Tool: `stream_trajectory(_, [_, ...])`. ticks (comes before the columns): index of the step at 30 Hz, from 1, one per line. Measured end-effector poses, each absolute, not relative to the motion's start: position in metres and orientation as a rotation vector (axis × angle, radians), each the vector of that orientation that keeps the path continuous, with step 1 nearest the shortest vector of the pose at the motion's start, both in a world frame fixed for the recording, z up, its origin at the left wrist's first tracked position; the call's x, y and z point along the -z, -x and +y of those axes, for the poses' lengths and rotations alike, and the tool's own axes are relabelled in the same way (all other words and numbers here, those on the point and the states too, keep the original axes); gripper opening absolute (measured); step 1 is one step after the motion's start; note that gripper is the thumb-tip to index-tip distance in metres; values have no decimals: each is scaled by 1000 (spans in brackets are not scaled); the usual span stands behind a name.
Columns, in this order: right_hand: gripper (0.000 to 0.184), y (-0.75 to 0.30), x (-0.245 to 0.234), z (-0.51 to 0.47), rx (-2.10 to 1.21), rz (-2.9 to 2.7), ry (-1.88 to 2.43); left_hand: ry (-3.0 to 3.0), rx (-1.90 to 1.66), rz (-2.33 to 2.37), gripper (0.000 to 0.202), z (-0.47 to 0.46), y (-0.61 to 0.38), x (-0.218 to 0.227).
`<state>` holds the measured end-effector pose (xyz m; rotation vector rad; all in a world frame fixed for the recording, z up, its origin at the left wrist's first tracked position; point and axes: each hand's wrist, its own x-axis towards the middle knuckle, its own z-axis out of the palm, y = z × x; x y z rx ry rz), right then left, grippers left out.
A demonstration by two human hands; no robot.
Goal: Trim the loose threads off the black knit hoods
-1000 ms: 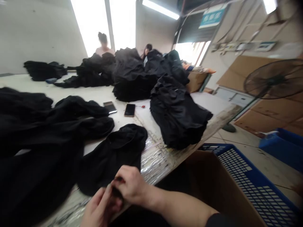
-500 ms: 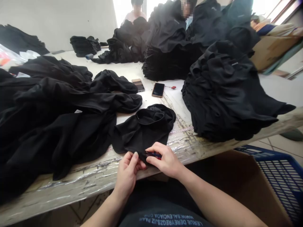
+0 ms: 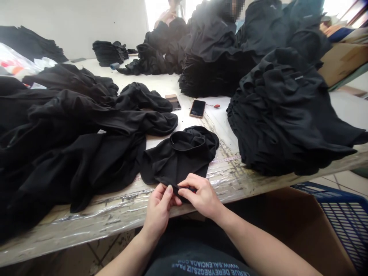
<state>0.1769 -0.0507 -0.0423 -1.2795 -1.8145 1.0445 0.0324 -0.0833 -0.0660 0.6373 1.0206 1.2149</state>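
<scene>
A: Containers?
B: Cardboard box (image 3: 299,230), blue lattice crate (image 3: 345,214); contents unseen.
A: Hands?
B: Left hand (image 3: 159,207) and right hand (image 3: 202,197) both pinch the hem of the soft black garment (image 3: 179,157), at the film-wrapped table (image 3: 115,211), near edge.

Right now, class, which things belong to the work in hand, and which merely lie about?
In hand: left hand, right hand, black garment pinched at its hem, small red-marked tool.
Lying about: phones, garment stack, cardboard box, blue crate.
</scene>
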Motion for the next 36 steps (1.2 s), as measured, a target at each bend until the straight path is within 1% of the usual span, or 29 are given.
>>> stream_trajectory(3, [6,-175,46,-52,-1059,-1705,1267,-673,-1194,1033,21,-85,-31,70])
stream_trajectory(7, [15,-172,47,-54,-972,-1772,1192,-738,-1148,1028,24,-87,-29,70])
stream_trajectory(10, [9,-172,48,-56,-848,-1843,1107,-620,-1142,978,34,-84,-28,63])
stream_trajectory(12, [10,-175,50,-58,-795,-1838,1041,-500,-1151,983,37,-81,-25,56])
stream_trajectory(14, [12,-180,52,-60,-789,-1869,977,-427,-1172,1030,34,-77,-19,51])
stream_trajectory(17, [13,-190,50,-59,-867,-2000,947,-412,-1195,1070,27,-76,-11,46])
stream_trajectory(21, [28,-203,35,-50,-927,-2022,1068,-360,-1154,1008,25,-80,-10,41])
stream_trajectory(26, [14,-202,13,-39,-897,-2000,1107,-289,-1108,924,22,-86,-20,32])
stream_trajectory(32, [15,-185,12,-45,-821,-2083,1046,-275,-1121,892,17,-88,-27,30])
stream_trajectory(36, [12,-183,16,-48,-784,-2085,1039,-278,-1129,911,17,-89,-27,32])
